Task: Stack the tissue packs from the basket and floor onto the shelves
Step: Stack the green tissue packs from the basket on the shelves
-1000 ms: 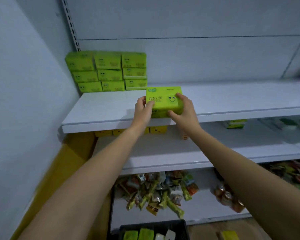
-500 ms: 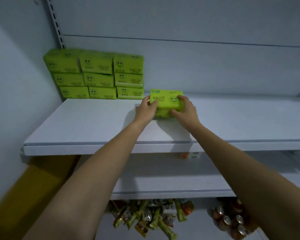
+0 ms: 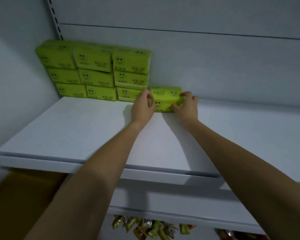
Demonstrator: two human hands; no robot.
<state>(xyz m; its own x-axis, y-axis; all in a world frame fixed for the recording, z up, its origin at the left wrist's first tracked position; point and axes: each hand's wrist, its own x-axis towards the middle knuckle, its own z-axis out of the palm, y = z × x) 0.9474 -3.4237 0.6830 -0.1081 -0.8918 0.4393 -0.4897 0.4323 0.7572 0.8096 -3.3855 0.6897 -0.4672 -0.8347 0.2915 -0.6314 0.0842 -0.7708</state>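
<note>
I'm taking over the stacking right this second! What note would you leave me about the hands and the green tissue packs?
Left hand: grips the left end of a bright green plastic-wrapped tissue pack with a smiley face.
Right hand: grips its right end.
Where: the pack is at the back of the white metal shelf, right beside the bottom row of the stack of nine matching green packs, three rows of three.
Done: nine stacked; this one is nearly placed.
Left: let go, then bring more. The basket and floor are out of view, so I cannot tell how many remain.
</note>
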